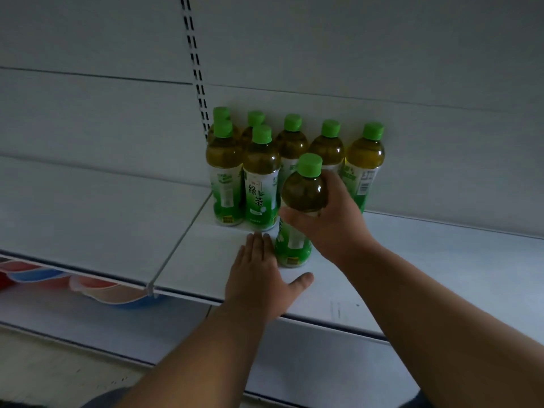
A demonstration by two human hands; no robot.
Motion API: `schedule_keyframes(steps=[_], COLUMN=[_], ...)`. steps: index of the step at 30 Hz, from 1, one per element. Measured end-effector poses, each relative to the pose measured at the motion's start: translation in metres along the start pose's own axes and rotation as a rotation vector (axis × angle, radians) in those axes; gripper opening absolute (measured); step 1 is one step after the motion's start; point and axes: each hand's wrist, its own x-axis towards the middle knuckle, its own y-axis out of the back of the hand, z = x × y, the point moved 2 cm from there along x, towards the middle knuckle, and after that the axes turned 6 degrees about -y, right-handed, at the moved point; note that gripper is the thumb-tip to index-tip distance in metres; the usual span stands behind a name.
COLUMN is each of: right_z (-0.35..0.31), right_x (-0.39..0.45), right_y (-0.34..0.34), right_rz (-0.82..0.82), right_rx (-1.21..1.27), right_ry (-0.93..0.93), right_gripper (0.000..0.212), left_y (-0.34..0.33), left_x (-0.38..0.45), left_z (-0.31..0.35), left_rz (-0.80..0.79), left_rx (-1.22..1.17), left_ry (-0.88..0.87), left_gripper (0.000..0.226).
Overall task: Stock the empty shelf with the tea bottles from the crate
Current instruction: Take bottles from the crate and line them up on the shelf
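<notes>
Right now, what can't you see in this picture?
All in the head view:
- The crate: not in frame.
- Label of the held bottle: mostly covered by the right hand.
- Whether the left hand touches the shelf: cannot tell.
- Back-row bottles: lower halves hidden by front ones.
- Colourful items below: cut off by the shelf edge.

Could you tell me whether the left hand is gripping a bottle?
No, the left hand lies flat on the shelf; only the right hand grips a bottle.

Right hand grips a tea bottle on the shelf; left hand lies flat beside it.
</notes>
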Motion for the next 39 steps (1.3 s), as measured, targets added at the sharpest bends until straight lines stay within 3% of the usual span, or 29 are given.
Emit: schedule_keyframes(steps=[11, 19, 29, 34, 39], right_z=[0.022, 0.014, 0.019, 0.024, 0.009], right_x=[0.001, 0.051, 0.051, 0.005, -0.053], right_y=[-0.018, -0.024, -0.023, -0.015, -0.036], right_rz=[0.07, 0.029, 0.026, 0.099, -0.088], right_rx=[-0.364, -0.324, -0.286, -0.307, -0.44], right_ry=[-0.101, -0.151, -0.14, -0.093, 0.105], right_gripper=[0.066, 0.067, 0.074, 0.085, 0.085], left_y=[-0.013, -0.017, -0.015, 0.002, 0.042], left_x=[0.002, 0.002, 0.002, -0.001, -0.052], left_z=[0.001, -0.001, -0.001, -0.001, -0.019], left_rz=[0.022, 0.032, 0.036, -0.006, 0.152], left_rx=[0.128, 0.137, 0.12, 0.016, -0.101], left_ry=[0.004, -0.01, 0.011, 0.019, 0.039], left_gripper=[0.126, 0.125, 0.125, 0.111, 0.078])
